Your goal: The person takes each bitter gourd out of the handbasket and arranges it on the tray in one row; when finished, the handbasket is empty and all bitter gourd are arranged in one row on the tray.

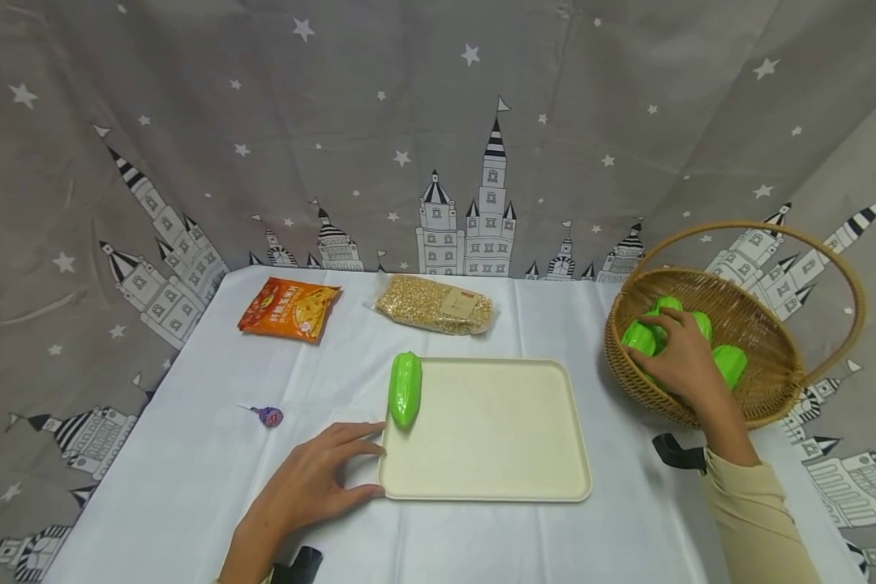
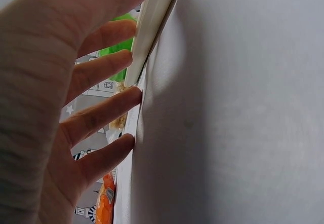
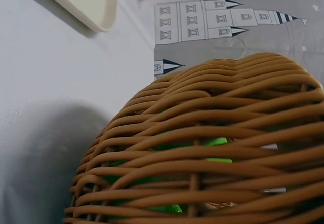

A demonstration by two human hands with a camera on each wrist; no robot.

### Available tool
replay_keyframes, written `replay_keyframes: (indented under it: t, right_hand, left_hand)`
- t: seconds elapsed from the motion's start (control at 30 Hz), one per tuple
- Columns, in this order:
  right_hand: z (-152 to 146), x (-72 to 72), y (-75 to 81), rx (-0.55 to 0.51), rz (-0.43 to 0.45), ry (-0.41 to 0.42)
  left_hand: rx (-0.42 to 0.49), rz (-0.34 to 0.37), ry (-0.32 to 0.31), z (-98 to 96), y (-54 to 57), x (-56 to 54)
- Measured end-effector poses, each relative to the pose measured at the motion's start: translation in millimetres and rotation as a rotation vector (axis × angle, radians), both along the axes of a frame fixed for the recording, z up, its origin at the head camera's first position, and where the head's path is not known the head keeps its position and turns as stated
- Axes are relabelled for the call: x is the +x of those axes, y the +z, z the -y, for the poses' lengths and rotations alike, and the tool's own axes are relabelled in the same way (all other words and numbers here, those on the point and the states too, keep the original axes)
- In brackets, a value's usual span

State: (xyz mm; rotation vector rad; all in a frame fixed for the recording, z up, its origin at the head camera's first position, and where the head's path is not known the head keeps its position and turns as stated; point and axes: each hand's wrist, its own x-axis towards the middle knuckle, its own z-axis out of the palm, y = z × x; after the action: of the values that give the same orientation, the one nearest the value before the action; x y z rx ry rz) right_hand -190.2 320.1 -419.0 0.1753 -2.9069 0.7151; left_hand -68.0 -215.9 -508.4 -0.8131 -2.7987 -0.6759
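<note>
My left hand (image 1: 328, 470) rests at the left edge of the cream tray (image 1: 489, 430), its fingers extended and thumb and fingertips touching the rim. On the tray's upper left lies a shiny green cucumber (image 1: 405, 389), smooth and long. My right hand (image 1: 679, 357) reaches into the wicker basket (image 1: 766, 324), thumb and fingers around a green cucumber (image 1: 638, 339) at its left side. Other green cucumbers (image 1: 730, 363) lie around that hand. In the right wrist view the basket's woven wall (image 3: 202, 148) hides the hand, with green showing through gaps.
Behind the tray lie an orange snack packet (image 1: 288, 310) and a clear bag of corn kernels (image 1: 434, 306). A purple-wrapped lollipop (image 1: 268, 416) lies left of the tray. The basket's tall handle (image 1: 857, 300) arches up at the right. A grey printed curtain (image 1: 380, 122) hangs behind the table.
</note>
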Motion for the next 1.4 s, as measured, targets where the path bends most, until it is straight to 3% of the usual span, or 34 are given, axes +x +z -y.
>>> replay_keyframes:
  t: [0.4, 1.0, 1.4]
  right_hand:
    - [-6, 2.9, 12.0, 0.008, -0.011, -0.028]
    - [3, 27.6, 48.7, -0.121, -0.100, -0.039]
    - [24, 41.9, 56.9, -0.138, -0.142, -0.022]
  left_hand:
    - [0.004, 0.019, 0.004, -1.5, 0.1, 0.9]
    - [0.009, 0.002, 0.007, -0.1, -0.5, 2.9]
    - [0.001, 0.013, -0.001, -0.8, 1.6, -0.1]
